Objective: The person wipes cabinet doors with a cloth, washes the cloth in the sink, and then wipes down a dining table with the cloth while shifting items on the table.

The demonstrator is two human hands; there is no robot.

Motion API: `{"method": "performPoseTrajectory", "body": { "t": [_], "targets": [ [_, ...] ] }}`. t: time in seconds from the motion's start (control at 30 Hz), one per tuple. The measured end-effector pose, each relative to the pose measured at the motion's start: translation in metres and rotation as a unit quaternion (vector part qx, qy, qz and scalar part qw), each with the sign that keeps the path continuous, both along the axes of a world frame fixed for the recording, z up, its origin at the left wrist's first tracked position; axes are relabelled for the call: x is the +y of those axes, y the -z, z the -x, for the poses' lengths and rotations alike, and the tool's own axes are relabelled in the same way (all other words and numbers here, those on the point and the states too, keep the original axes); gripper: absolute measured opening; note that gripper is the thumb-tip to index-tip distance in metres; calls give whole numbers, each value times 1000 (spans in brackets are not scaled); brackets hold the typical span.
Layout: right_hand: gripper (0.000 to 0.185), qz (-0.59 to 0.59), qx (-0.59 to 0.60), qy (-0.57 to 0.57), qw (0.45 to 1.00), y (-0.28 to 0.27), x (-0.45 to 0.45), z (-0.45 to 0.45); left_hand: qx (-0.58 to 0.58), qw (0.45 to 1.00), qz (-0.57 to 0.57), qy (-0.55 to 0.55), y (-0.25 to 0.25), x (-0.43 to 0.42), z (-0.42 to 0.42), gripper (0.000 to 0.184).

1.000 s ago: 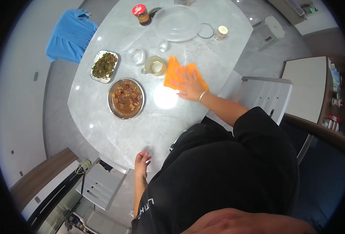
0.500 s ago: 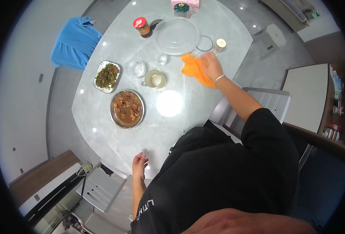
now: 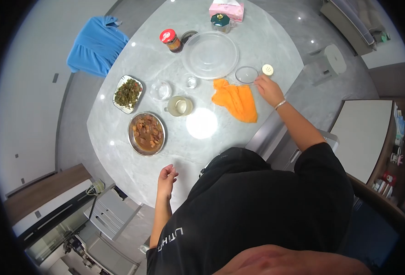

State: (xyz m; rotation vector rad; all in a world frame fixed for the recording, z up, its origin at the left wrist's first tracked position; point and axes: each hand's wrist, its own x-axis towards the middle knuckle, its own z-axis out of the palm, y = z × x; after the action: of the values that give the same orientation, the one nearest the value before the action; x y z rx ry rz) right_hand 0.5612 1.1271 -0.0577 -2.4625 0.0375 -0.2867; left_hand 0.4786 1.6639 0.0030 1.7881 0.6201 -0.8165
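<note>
My right hand reaches over the right side of the table. Its fingers pinch the near edge of a clear round lid with a dark rim. Just beyond the knuckles is a shaker with a pale holed top, its body mostly hidden by the hand. An orange cloth lies crumpled to the left of that wrist, apart from the fingers. My left hand hovers by the table's near edge, fingers loosely curled and nothing visible in it. Nearest to it is a steel bowl of meat in brown sauce.
A large translucent lid, a red-capped jar, a green-topped pot and a pink tissue box stand farther back. A glass mug, a clear dish, a small glass and a plate of greens sit mid-table.
My right hand has let go of the orange cloth and moved right to the clear round lid, which has shifted slightly nearer. The left hand stays empty. The whole view has shifted a little.
</note>
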Motion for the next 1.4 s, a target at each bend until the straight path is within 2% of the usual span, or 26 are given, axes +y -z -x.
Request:
{"method": "performPoseTrajectory", "body": {
  "t": [0.23, 0.3, 0.4, 0.43, 0.53, 0.57, 0.63, 0.7, 0.77, 0.83, 0.9, 1.0, 1.07, 1.2, 1.37, 1.4],
  "targets": [
    [16, -84, -46, -121, 988, -29, 44, 31, 8, 993, 93, 68, 0, -87, -25, 47],
    [15, -115, -76, -180, 974, -34, 73, 37, 38, 981, 187, 39, -12, -124, -40, 50],
    [14, -149, -33, -261, 953, -21, 120, 53, 102, 933, 343, -37, -3, -160, -63, 53],
    [14, -143, -4, -298, 944, -22, 131, 57, 92, 941, 315, -75, 0, -167, -67, 43],
    [13, -175, 9, -321, 931, -22, 145, 56, 74, 973, 210, -62, 29, -155, -67, 31],
    [12, -169, -39, -302, 937, -12, 145, 55, 68, 972, 217, -64, 29, -151, -68, 29],
    [12, -196, -64, -260, 943, -12, 134, 47, 65, 970, 221, -77, 25, -139, -61, 24],
    [14, -189, -71, -184, 962, -7, 115, 37, 63, 969, 218, -102, 18, -131, -54, 24],
    [27, -55, -166, -54, 983, -20, 82, 14, 61, 967, 222, -114, 12, -126, -53, 25],
    [46, 77, -188, 110, 973, -14, 40, -4, 60, 965, 226, -117, 12, -122, -53, 26],
    [60, 162, -86, 236, 954, -29, 26, -19, 57, 966, 222, -122, 8, -117, -51, 26],
    [63, 1, -11, 165, 986, 3, -6, -32, 41, 969, 208, -125, 3, -114, -49, 27],
    [64, -6, -18, 161, 987, 17, -14, -37, 26, 973, 196, -116, 6, -102, -45, 27],
    [62, -97, -62, 139, 984, -3, 8, -51, 21, 974, 180, -133, 5, -79, -36, 26],
    [54, -184, -28, -25, 982, -52, 97, -79, 31, 973, 164, -159, 9, -61, -24, 25],
    [53, -177, -28, -76, 981, -45, 113, -85, 31, 973, 164, -161, 9, -59, -23, 25]
  ]
}}
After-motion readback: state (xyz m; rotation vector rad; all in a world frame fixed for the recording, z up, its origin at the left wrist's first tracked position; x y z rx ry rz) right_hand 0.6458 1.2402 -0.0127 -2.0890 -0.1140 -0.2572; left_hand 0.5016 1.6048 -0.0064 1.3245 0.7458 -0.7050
